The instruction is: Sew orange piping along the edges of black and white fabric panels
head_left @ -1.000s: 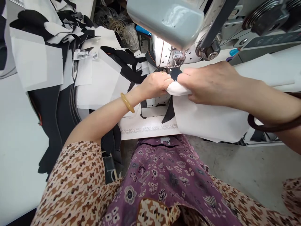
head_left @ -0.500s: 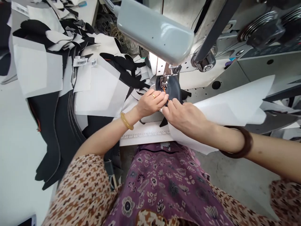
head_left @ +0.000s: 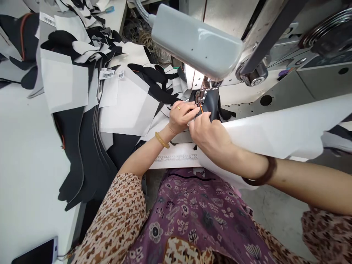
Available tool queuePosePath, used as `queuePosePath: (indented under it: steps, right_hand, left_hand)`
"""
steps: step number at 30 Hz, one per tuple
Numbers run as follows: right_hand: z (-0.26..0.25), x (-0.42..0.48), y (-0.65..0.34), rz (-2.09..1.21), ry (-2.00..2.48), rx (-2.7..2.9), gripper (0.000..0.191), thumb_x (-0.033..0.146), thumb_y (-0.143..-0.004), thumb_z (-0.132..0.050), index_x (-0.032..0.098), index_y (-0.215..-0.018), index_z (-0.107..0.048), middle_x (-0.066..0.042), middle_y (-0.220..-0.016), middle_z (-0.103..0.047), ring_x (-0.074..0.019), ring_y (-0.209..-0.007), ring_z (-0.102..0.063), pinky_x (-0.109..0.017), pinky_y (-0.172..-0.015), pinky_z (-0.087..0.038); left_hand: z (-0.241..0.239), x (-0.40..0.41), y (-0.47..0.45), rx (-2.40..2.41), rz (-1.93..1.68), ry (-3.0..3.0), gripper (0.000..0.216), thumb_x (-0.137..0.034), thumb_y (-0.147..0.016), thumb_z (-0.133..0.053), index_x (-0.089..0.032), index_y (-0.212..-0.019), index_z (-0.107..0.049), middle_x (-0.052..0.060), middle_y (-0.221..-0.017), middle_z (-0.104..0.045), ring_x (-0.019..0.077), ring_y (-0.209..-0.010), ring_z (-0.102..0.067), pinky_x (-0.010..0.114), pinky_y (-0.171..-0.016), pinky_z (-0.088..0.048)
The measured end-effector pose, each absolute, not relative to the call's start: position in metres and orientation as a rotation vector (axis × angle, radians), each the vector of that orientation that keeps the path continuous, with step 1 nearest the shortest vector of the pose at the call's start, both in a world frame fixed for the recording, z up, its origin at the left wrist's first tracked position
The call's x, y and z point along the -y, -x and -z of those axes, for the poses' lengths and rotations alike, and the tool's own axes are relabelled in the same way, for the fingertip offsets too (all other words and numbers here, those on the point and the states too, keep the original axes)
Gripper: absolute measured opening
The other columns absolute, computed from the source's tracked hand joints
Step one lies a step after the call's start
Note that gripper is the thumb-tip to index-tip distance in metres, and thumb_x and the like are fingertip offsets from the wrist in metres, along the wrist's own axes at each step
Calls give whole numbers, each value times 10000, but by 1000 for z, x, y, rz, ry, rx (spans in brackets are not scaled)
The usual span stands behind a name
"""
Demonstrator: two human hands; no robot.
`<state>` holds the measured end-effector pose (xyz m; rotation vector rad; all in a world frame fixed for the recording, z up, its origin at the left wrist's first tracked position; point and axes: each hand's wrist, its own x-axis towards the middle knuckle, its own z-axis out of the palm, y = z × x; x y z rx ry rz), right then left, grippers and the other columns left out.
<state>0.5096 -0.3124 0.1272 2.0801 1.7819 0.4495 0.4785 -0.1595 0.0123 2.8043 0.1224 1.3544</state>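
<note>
A grey sewing machine (head_left: 198, 40) stands over the work. Under its presser foot (head_left: 200, 96) lies a black fabric piece (head_left: 213, 106) with an orange thread. My left hand (head_left: 182, 115), with a ring and a yellow bangle, pinches the black fabric just left of the foot. My right hand (head_left: 207, 132), a dark bangle on its wrist, is closed on the same piece from the front, fingertips meeting the left hand's. A large white fabric sheet (head_left: 277, 130) drapes away to the right under my right forearm.
Stacked white and black cut pieces (head_left: 121, 102) with barcode tags (head_left: 106, 74) cover the table to the left. Long black pieces (head_left: 85, 154) hang over the table's front edge. A phone (head_left: 38, 253) lies at the lower left. A ruler strip (head_left: 176, 158) runs along the table edge.
Both hands have let a bunched white fabric spread out to the right and now pinch the black piece at the presser foot. The view has shifted slightly.
</note>
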Motion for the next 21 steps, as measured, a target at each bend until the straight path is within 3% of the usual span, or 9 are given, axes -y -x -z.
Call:
queuePosePath:
  steps: [4, 9, 12, 14, 18, 21]
  right_hand:
    - [-103, 317, -496, -580, -2159, -1684, 406, 38, -838, -224, 15, -1081, -547, -220, -1065, -568, -284, -1049, -539, -242, -533, -392]
    - [-61, 334, -490, -223, -2397, -1625, 387, 110, -870, -228, 80, -1163, -479, -141, -963, -555, -157, -702, -581, -217, -468, -345]
    - [-36, 354, -494, 111, -2476, -1623, 441, 338, -897, -330, 93, -1256, -405, -131, -917, -552, -163, -640, -594, -225, -484, -357]
    - [-22, 374, -497, 267, -2466, -1625, 547, 453, -870, -394, 95, -1284, -387, -123, -875, -564, -196, -642, -610, -248, -501, -381]
    - [2, 420, -500, 486, -2443, -1641, 521, 390, -883, -382, 89, -1308, -380, -132, -880, -593, -255, -701, -631, -305, -537, -413]
    - [19, 452, -502, 663, -2435, -1633, 480, 382, -898, -346, 100, -1282, -408, -148, -979, -598, -253, -749, -633, -309, -573, -427]
  left_hand:
    - [-15, 161, -459, 21, -1241, -2807, 261, -316, -913, -402, -232, -993, -636, 65, -1060, -665, 190, -1079, -583, 398, -940, -402]
    - [-14, 190, -439, -216, -1273, -2539, 292, -248, -902, -370, -235, -1053, -619, 90, -1081, -543, 187, -1007, -540, 358, -846, -446]
    - [-2, 220, -446, -493, -1287, -2263, 230, -347, -819, -564, -199, -993, -546, 79, -1031, -473, 196, -1005, -505, 361, -869, -452]
    - [9, 239, -453, -661, -1307, -2079, 386, -359, -729, -674, -206, -994, -440, 67, -1013, -460, 200, -1027, -494, 377, -913, -440]
    - [28, 262, -461, -867, -1175, -1663, 655, -237, -636, -745, -218, -1120, -304, 95, -1118, -481, 193, -1064, -517, 376, -949, -436]
    - [30, 271, -457, -964, -912, -1274, 714, -236, -605, -772, -196, -1175, -344, 93, -1100, -569, 192, -999, -577, 368, -921, -464]
